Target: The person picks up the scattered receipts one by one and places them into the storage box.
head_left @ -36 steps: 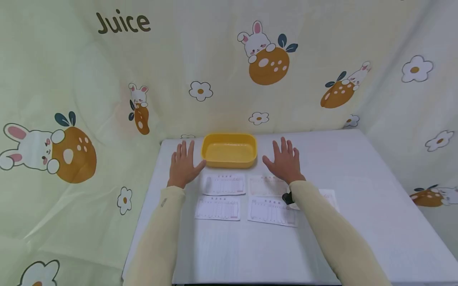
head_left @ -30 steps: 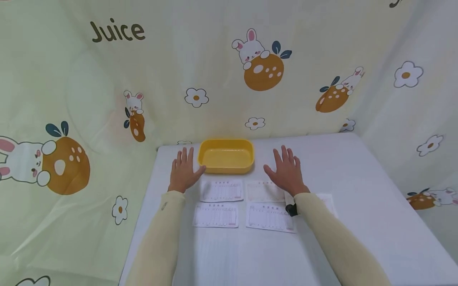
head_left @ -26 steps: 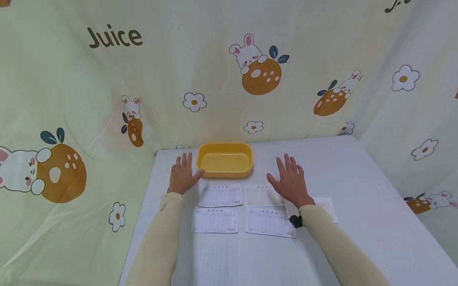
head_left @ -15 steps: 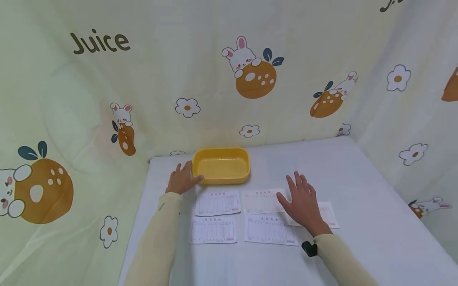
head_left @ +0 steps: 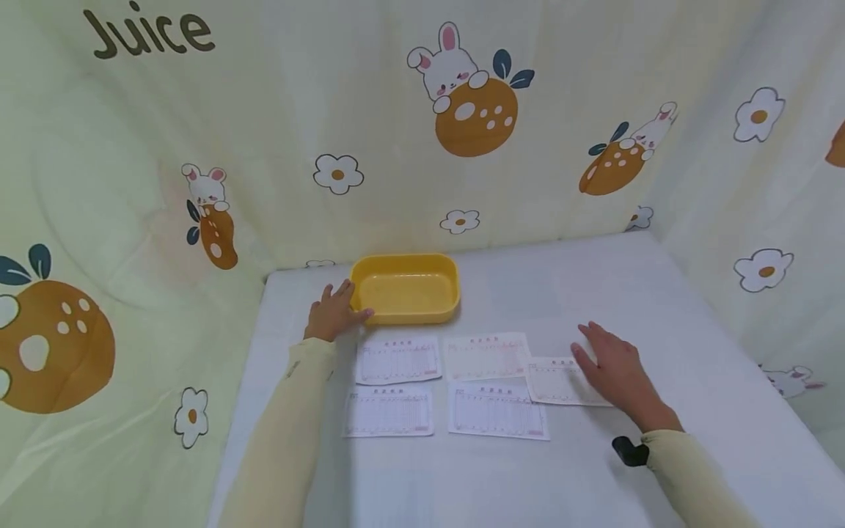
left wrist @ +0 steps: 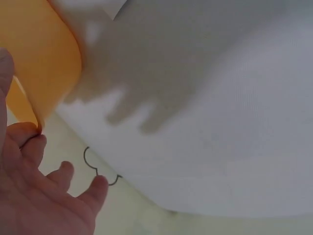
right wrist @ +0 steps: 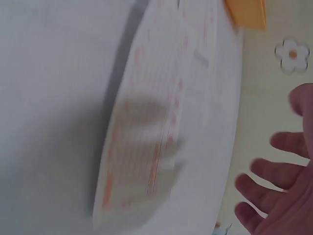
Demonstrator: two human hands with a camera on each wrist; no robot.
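Note:
My left hand [head_left: 332, 312] is at the left end of a yellow rectangular tray [head_left: 404, 320]. Its fingertips meet the rim of the tray [left wrist: 54, 63] in the left wrist view, with the other fingers of the left hand [left wrist: 46, 191] loosely spread. My right hand [head_left: 617, 374] hovers, fingers extended, above the right end of a printed paper slip [head_left: 557, 381], hiding part of it. In the right wrist view, nothing is between the fingers of the right hand [right wrist: 281, 188], and its shadow falls on the red-printed slip [right wrist: 142, 122].
Several similar slips lie in two rows before the tray: upper left [head_left: 398, 361], upper right [head_left: 487, 356], lower left [head_left: 389, 412], lower right [head_left: 498, 411]. A white table [head_left: 422, 484] bears everything. A patterned cloth [head_left: 376, 95] hangs behind it. A black device [head_left: 630, 451] is on the right wrist.
My right hand has moved right, from above the upper right slip to the rightmost slip. My left hand has lowered to the tray's left end. The head view has shifted.

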